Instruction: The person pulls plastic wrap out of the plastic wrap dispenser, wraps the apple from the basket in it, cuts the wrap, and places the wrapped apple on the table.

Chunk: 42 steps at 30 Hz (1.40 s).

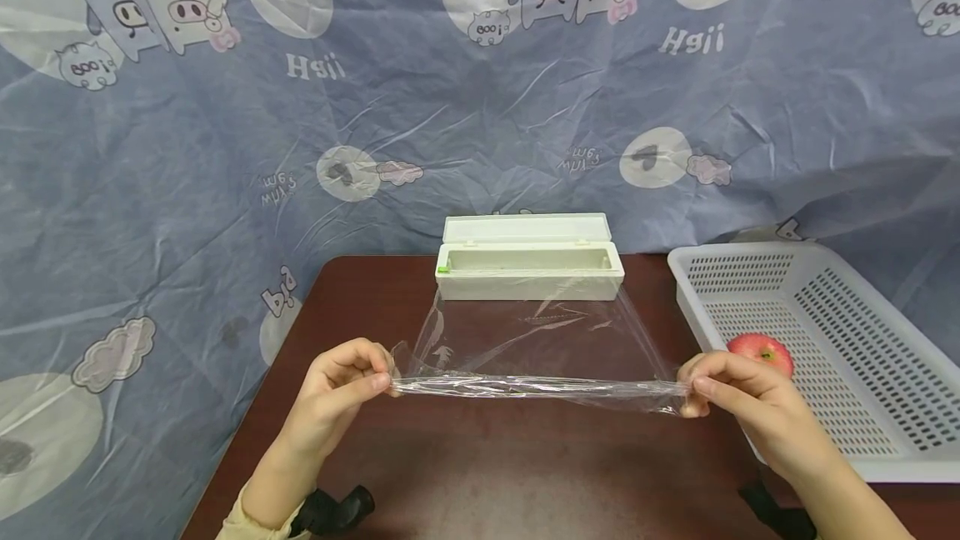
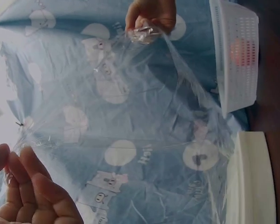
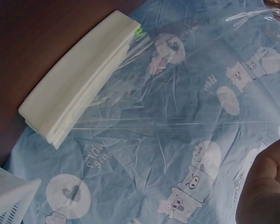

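Right there, the person's left hand (image 1: 337, 394) and right hand (image 1: 750, 398) pinch opposite ends of a clear plastic film (image 1: 532, 357) stretching from an open white rectangular box (image 1: 527, 245).

Left hand (image 1: 334, 397), right hand (image 1: 752, 400) in pinches

Left wrist view: box (image 2: 252, 182) cropped — red blur, probably apple (image 2: 243, 51).

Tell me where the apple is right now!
In the head view, the red apple sits toward the right, inside the white perforated basket near its left side, partly hidden behind the right hand.
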Each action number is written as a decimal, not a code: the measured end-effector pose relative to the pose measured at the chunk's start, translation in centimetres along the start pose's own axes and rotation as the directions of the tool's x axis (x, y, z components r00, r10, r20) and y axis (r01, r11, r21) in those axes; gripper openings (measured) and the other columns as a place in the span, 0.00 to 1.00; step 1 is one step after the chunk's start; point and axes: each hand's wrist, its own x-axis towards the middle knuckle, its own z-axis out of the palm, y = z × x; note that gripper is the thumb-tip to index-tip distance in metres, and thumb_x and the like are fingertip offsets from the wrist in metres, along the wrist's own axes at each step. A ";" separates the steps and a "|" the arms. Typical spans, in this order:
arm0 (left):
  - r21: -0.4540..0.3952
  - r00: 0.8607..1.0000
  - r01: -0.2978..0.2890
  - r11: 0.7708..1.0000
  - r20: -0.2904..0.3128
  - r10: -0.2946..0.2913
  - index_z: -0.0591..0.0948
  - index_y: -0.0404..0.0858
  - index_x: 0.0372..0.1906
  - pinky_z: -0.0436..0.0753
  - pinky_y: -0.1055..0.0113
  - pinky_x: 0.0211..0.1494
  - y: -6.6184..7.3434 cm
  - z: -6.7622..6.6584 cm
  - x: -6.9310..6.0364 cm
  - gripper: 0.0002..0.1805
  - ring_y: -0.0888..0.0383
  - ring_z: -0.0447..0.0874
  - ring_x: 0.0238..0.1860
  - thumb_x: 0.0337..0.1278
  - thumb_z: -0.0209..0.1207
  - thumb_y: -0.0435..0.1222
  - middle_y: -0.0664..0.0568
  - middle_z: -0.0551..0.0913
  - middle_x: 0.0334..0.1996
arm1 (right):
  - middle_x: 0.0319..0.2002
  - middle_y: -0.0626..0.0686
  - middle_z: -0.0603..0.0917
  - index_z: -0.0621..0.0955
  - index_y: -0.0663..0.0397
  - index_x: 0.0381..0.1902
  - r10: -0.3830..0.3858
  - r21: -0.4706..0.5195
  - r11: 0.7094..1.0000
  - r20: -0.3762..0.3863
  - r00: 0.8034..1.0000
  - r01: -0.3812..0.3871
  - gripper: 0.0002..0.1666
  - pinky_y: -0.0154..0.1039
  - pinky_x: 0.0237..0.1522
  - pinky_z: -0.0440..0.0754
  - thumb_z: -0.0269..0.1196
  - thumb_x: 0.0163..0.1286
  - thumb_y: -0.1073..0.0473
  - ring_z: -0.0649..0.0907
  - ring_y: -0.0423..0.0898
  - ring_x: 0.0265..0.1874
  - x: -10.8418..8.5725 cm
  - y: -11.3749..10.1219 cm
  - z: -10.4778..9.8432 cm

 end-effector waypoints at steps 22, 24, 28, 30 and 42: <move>-0.072 0.996 0.089 0.993 -0.016 -0.090 0.77 0.35 0.42 0.81 0.63 0.42 -2.5 0.2 -3.5 0.18 0.59 0.82 0.36 0.57 0.44 0.15 0.54 0.78 0.38 | 0.34 0.54 0.78 0.76 0.65 0.39 0.153 -0.068 0.986 0.001 0.988 -0.153 0.26 0.41 0.27 0.72 0.36 0.60 0.88 0.77 0.45 0.31 -3.8 2.4 0.5; -0.076 0.996 0.088 0.993 -0.012 -0.089 0.76 0.35 0.42 0.82 0.62 0.42 -2.9 0.2 -4.0 0.18 0.58 0.82 0.36 0.57 0.44 0.15 0.54 0.78 0.38 | 0.35 0.55 0.79 0.76 0.64 0.39 0.181 -0.081 0.980 0.008 0.984 -0.179 0.25 0.39 0.29 0.75 0.37 0.60 0.88 0.79 0.45 0.31 -4.3 2.4 0.6; -0.100 0.994 0.111 0.989 -0.001 -0.111 0.76 0.33 0.42 0.82 0.62 0.42 -3.5 0.1 -5.3 0.18 0.58 0.83 0.37 0.55 0.45 0.13 0.53 0.78 0.38 | 0.36 0.53 0.80 0.76 0.61 0.40 0.297 -0.107 0.950 0.024 0.954 -0.293 0.23 0.38 0.36 0.79 0.40 0.63 0.85 0.82 0.45 0.34 -5.3 2.4 0.8; -0.116 0.991 0.132 0.984 0.001 -0.133 0.76 0.32 0.43 0.82 0.63 0.42 -3.7 0.1 -5.8 0.18 0.58 0.83 0.38 0.53 0.46 0.12 0.52 0.78 0.39 | 0.35 0.53 0.81 0.75 0.60 0.41 0.352 -0.112 0.932 0.040 0.935 -0.346 0.22 0.38 0.38 0.80 0.41 0.65 0.84 0.82 0.46 0.35 -5.8 2.5 0.9; -0.146 0.967 0.250 0.957 -0.017 -0.255 0.74 0.29 0.43 0.82 0.67 0.42 -5.5 -0.1 -7.8 0.16 0.59 0.85 0.38 0.51 0.49 0.12 0.53 0.80 0.37 | 0.32 0.54 0.80 0.74 0.63 0.41 0.400 -0.082 0.915 0.057 0.915 -0.395 0.18 0.39 0.38 0.81 0.39 0.68 0.81 0.82 0.44 0.34 -7.1 4.1 0.8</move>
